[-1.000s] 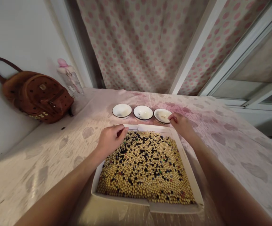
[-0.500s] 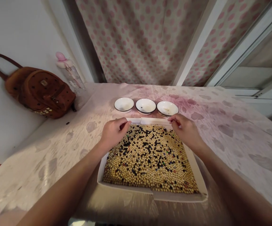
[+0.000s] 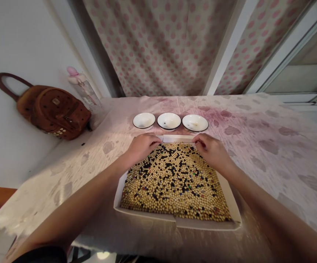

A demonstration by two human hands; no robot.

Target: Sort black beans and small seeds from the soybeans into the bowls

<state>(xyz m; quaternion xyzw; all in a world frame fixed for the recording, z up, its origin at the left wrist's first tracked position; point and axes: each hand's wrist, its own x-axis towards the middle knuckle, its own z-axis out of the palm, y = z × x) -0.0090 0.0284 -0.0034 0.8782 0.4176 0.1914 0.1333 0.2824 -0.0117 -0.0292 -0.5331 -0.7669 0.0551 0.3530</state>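
Observation:
A shallow white tray point(image 3: 231, 204) full of mixed yellow, black and a few coloured beans point(image 3: 174, 182) lies on the table in front of me. My left hand point(image 3: 142, 146) rests on the beans at the tray's far left corner, fingers curled and pinched together. At the far right corner my right hand point(image 3: 211, 149) is curled the same way on the beans. What the fingers of either hand hold is hidden. Beyond the tray stand three small white bowls: left point(image 3: 144, 120), middle point(image 3: 169, 121) and right point(image 3: 195, 122).
The table wears a pale cloth with pink-grey blotches point(image 3: 270, 146). A brown studded backpack point(image 3: 55, 111) and a bottle with a pink cap point(image 3: 83, 89) lean against the white wall at the left. A pink polka-dot curtain point(image 3: 161, 44) hangs behind.
My right hand drew back from the right bowl to the tray's far right corner. My left hand slid a little inward along the far edge. The view shifted, showing the table's near edge.

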